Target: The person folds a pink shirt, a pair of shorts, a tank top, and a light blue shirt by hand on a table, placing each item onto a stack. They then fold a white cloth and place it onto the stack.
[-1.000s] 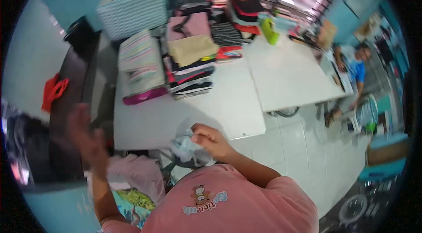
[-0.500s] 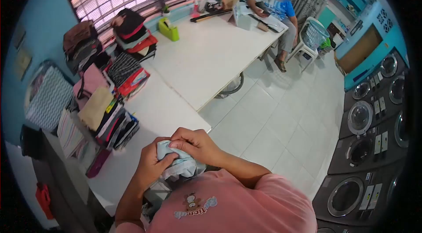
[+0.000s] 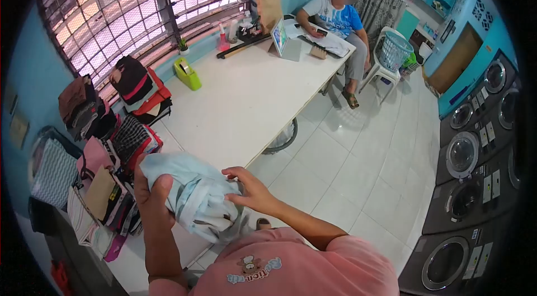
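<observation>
A bunched light-blue cloth (image 3: 196, 192) hangs between my two hands, just in front of my chest and over the near end of the white table. My left hand (image 3: 158, 192) grips its upper left side, with the thumb across the front. At the right side of the cloth, my right hand (image 3: 251, 187) has its thumb and index finger spread, their tips at the fabric. Whether the fingers behind hold a fold is hidden. Folded clothes (image 3: 109, 192) stand in stacks to the left of my left hand.
The white table (image 3: 235, 92) carries a green tape dispenser (image 3: 187, 74) and a tablet (image 3: 278, 36). At its far end a seated person (image 3: 338, 13) holds a phone. A chair bears a blue basket (image 3: 395, 50). Front-loading machines (image 3: 462, 153) line the right side.
The cloth has gone from a tight bunch to a looser, larger spread. My hands have moved apart, the left one leftward. The view has shifted, so the table and clothes appear further left.
</observation>
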The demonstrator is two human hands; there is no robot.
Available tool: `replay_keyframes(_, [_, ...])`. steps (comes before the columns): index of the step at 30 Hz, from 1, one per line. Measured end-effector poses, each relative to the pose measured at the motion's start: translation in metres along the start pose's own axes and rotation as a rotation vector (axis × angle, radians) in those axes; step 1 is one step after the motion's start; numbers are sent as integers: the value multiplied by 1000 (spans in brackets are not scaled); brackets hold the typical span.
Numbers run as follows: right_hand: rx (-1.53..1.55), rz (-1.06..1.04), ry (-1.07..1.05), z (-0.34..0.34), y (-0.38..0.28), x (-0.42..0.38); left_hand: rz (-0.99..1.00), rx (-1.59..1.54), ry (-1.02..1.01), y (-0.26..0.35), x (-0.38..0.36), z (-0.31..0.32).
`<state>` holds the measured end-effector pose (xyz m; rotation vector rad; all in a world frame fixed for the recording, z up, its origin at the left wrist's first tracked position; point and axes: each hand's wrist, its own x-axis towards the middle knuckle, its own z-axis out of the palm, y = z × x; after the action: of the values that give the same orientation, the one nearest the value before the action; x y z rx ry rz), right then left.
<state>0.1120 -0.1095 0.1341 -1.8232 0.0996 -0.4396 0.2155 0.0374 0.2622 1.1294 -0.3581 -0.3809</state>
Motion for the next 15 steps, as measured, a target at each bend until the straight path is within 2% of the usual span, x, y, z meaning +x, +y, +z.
replay_keyframes(5, [-148,-101,198,-5,5,16,41,72,59,-2,9,11])
replay_keyframes(8, [-260,-141,285,-11,9,22,82,103,-48,0,19,-5])
replay_keyframes(11, [-529,-187,535,-27,12,22,261,372,-33,6,30,-13])
replay_keyframes(12, [-632,-196,630,-35,20,22,264,368,-41,8,34,-18])
replay_keyframes(14, [-731,-170,829,-50,23,21,300,746,13,12,47,-36])
replay_keyframes(15, [-821,-164,901,-59,24,20,296,793,80,8,54,-44])
